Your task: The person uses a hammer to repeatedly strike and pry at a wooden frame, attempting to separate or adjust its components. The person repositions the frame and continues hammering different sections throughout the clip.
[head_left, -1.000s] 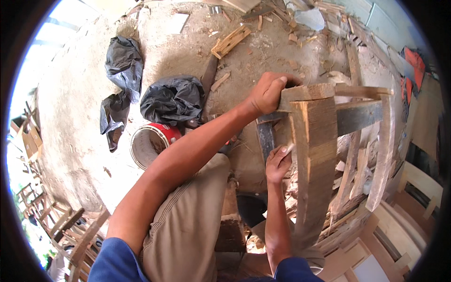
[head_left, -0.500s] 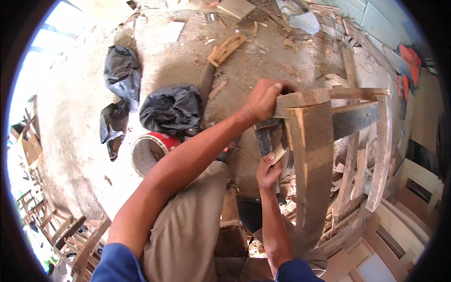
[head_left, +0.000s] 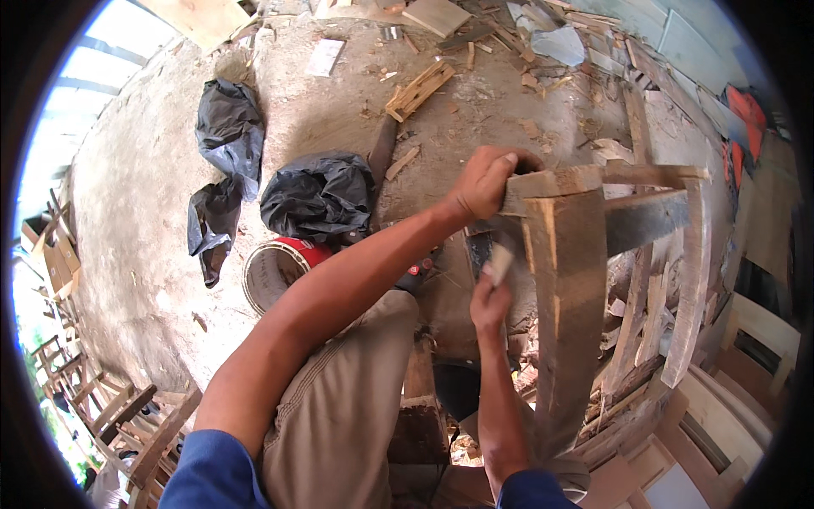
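Note:
My left hand [head_left: 490,185] is closed over the top corner of a rough wooden frame [head_left: 570,280] with thick brown legs and dark-stained rails. Lower down, on the inner side of the frame, my right hand [head_left: 492,304] pinches a small flat pale piece [head_left: 501,263]. Motion blurs that piece, and I cannot tell whether it is wood or folded sandpaper. Its tip is close to a dark rail [head_left: 478,254] of the frame. Part of my left hand's fingers is hidden behind the corner.
Left of my arm lie crumpled black plastic bags [head_left: 315,195] and a red and white bucket [head_left: 280,270] on its side. A wood offcut [head_left: 420,89] and scraps litter the dusty floor. Wooden panels [head_left: 746,339] stand at the right, and wooden frames [head_left: 102,407] at the lower left.
My right hand and the pale piece have shifted slightly upward and the piece has tilted more upright. My left hand keeps its grip on the frame. The whole view has shifted a little.

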`<state>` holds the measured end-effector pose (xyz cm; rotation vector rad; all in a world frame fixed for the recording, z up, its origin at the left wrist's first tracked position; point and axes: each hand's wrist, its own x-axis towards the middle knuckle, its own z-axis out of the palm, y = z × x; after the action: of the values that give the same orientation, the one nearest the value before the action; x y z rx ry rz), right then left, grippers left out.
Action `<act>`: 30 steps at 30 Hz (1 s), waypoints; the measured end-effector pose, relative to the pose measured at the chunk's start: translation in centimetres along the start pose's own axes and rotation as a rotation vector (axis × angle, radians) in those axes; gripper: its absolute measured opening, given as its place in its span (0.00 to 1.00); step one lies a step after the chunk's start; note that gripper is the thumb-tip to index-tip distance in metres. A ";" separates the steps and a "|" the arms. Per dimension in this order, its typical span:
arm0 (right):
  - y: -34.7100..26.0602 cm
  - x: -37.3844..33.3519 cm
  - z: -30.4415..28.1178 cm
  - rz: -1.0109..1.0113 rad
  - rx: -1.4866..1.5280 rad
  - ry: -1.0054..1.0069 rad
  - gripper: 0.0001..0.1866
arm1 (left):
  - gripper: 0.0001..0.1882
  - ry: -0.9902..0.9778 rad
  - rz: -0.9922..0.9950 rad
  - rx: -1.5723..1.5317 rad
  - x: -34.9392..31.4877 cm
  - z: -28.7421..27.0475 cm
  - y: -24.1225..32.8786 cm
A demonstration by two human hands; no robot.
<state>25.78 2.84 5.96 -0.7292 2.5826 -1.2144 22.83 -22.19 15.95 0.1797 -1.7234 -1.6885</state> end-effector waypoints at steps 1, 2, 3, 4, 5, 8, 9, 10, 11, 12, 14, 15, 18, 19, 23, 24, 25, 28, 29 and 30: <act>0.4 -0.4 -0.1 0.042 0.073 -0.040 0.28 | 0.27 0.000 0.022 0.026 -0.2 0.0 -0.3; 0.2 -0.5 -0.1 0.081 0.143 -0.079 0.27 | 0.27 0.005 0.047 0.051 -0.1 -0.2 -0.2; 0.0 -0.5 -0.5 0.123 0.208 -0.112 0.27 | 0.27 0.002 0.025 0.050 -0.2 -0.3 -0.1; -0.5 -1.4 -0.4 0.133 0.409 -0.060 0.27 | 0.27 0.000 0.003 0.049 -0.2 -0.4 0.1; -1.5 -1.2 -0.4 0.137 0.613 -0.014 0.27 | 0.27 -0.012 -0.007 0.034 0.4 -0.7 -0.1; 2.1 -1.0 0.2 0.036 0.080 -0.040 0.26 | 0.27 -0.028 -0.127 -0.062 -0.2 -0.4 0.1; 2.3 -0.5 0.6 0.000 0.071 -0.024 0.26 | 0.27 -0.026 -0.122 -0.071 -0.2 -0.5 0.2; 2.3 -0.2 0.7 -0.030 0.057 0.001 0.27 | 0.27 -0.022 -0.116 -0.081 0.0 -0.7 0.3; 2.6 -0.4 0.8 -0.052 0.046 0.024 0.27 | 0.27 -0.005 -0.120 -0.089 0.0 -0.8 0.2; 3.2 -0.8 1.6 -0.130 0.005 0.085 0.27 | 0.27 -0.011 -0.131 -0.116 0.0 -0.2 0.2; 4.5 -0.6 0.7 -0.102 0.069 0.105 0.27 | 0.27 -0.029 -0.151 -0.155 0.3 0.1 0.0; 2.5 -1.0 0.2 0.021 0.185 0.049 0.26 | 0.27 -0.013 -0.152 -0.117 -0.4 -0.8 0.1; 0.0 -0.9 -1.2 0.189 0.594 -0.023 0.25 | 0.27 0.007 -0.121 -0.087 -0.5 -0.8 -0.1; 0.4 -1.0 -0.8 0.163 0.375 -0.092 0.24 | 0.27 -0.001 -0.110 -0.100 -0.4 -0.8 -0.2; 3.0 -0.1 -1.3 0.187 0.228 -0.151 0.23 | 0.30 -0.043 -0.089 -0.062 -0.2 -1.1 -0.1; 0.6 -0.8 -1.1 0.186 0.399 -0.092 0.23 | 0.30 -0.040 -0.117 -0.056 -0.5 -1.5 0.0; -0.8 -1.4 -0.9 0.188 0.569 -0.028 0.23 | 0.30 -0.038 -0.145 -0.051 -0.8 -1.7 0.0; 2.4 -0.2 -2.0 0.212 0.293 -0.177 0.24 | 0.29 -0.028 -0.163 -0.143 -0.2 -0.5 -0.2; 1.4 -0.3 -2.2 0.232 0.348 -0.173 0.25 | 0.29 -0.021 -0.181 -0.177 -0.6 -0.8 -0.6; 0.2 -0.5 -2.3 0.252 0.414 -0.168 0.25 | 0.29 -0.016 -0.147 -0.123 -0.1 -1.6 -0.6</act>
<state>25.32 4.74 7.28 -0.3871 2.1099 -1.4636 23.54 -23.52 15.24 0.2417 -1.6459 -1.9011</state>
